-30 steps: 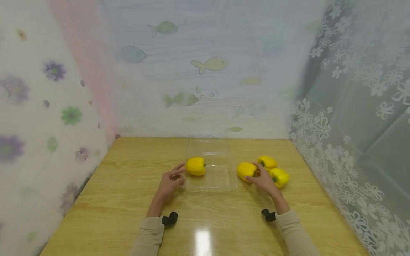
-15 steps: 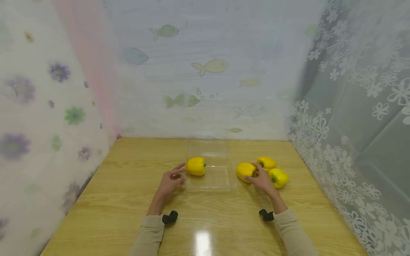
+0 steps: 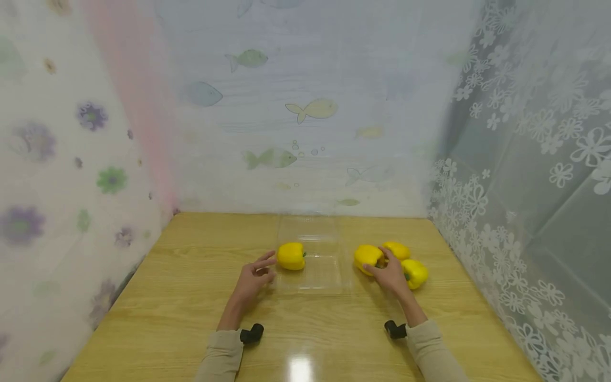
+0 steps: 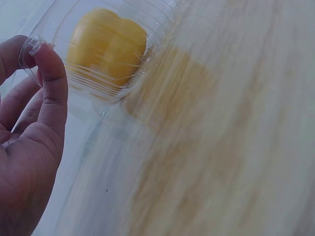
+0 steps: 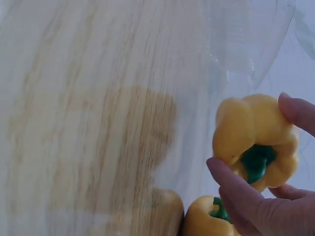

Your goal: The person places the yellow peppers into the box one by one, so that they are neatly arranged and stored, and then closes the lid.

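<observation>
My left hand (image 3: 252, 281) is at the left side of a clear plastic container (image 3: 326, 278). In the left wrist view, its thumb and a finger pinch the container's rim (image 4: 33, 48). A yellow bell pepper (image 3: 290, 257) lies in the container's left part, its green stem facing right. My right hand (image 3: 391, 273) grips another yellow bell pepper (image 3: 366, 259) just right of the container. The right wrist view shows the fingers around that pepper's stem end (image 5: 256, 162). Beside the right hand are two more yellow peppers, one behind (image 3: 397, 250) and one to the right (image 3: 417, 274).
The container's raised clear lid (image 3: 307, 228) stands toward the back wall. A wood-grain table (image 3: 191, 297) lies beneath everything, with patterned curtains (image 3: 310, 132) around its back and sides. Black wrist-camera mounts (image 3: 252, 333) sit at both cuffs.
The head view has tilted, so the whole scene sits lower in the frame. Both hands keep their grips, and the right hand with its pepper has barely shifted.
</observation>
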Tool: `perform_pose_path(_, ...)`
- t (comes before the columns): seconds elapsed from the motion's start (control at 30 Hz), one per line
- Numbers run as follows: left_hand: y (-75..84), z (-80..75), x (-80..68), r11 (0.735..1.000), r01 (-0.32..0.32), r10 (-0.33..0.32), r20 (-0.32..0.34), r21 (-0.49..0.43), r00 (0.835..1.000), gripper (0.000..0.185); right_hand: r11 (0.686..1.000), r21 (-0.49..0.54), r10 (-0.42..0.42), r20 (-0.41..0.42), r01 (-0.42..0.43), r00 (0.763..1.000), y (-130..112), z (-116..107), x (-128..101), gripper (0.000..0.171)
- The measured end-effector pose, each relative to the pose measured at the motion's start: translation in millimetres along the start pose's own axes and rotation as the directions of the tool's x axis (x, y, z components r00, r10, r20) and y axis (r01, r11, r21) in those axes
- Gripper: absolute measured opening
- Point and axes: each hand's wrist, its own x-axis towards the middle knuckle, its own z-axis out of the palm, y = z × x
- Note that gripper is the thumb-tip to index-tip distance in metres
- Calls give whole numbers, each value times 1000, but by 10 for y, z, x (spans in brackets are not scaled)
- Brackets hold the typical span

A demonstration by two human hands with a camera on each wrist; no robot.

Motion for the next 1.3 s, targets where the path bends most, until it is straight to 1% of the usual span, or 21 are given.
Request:
perform_pose_path(0.17, -4, 12, -1, 1000, 1, -1, -9, -7, 1000, 38, 996, 76, -44, -69, 49, 997, -16, 22, -1, 86)
perform_pose_path(0.27, 7, 14, -4, 1000, -4, 4, -2, -12, 1000, 38, 983, 140, -98, -121, 115, 988, -24, 43, 14, 83)
perform_pose_path(0.33, 12, 13, -8, 1000, -7, 7, 2, -15, 1000, 38, 967, 198, -133, -150, 161, 980, -26, 58, 25, 80)
perform_pose_path(0.43, 17, 8, -15, 1000, -9, 9, 5, -9, 1000, 38, 932, 278, -188, -182, 234, 965, -24, 70, 44, 75)
perform_pose_path(0.57, 16, 5, -18, 1000, -13, 13, 4, -1, 1000, 37, 889, 344, -240, -211, 302, 948, -34, 79, 57, 72)
perform_pose_path(0.83, 10, 4, -12, 1000, -22, 22, 1, 0, 1000, 38, 812, 439, -318, -219, 385, 922, -65, 109, 90, 72)
perform_pose_path(0.97, -1, 1, -6, 1000, -23, 23, -2, 3, 1000, 38, 774, 455, -384, -215, 440, 898, -76, 123, 112, 71)
perform_pose_path(1.1, -2, 2, -5, 1000, -29, 29, -3, 2, 1000, 37, 756, 442, -444, -195, 482, 875, -104, 141, 119, 70)
perform_pose_path(1.3, 9, 0, -12, 1000, -27, 27, 0, 6, 1000, 37, 743, 447, -475, -173, 498, 863, -163, 191, 118, 67)
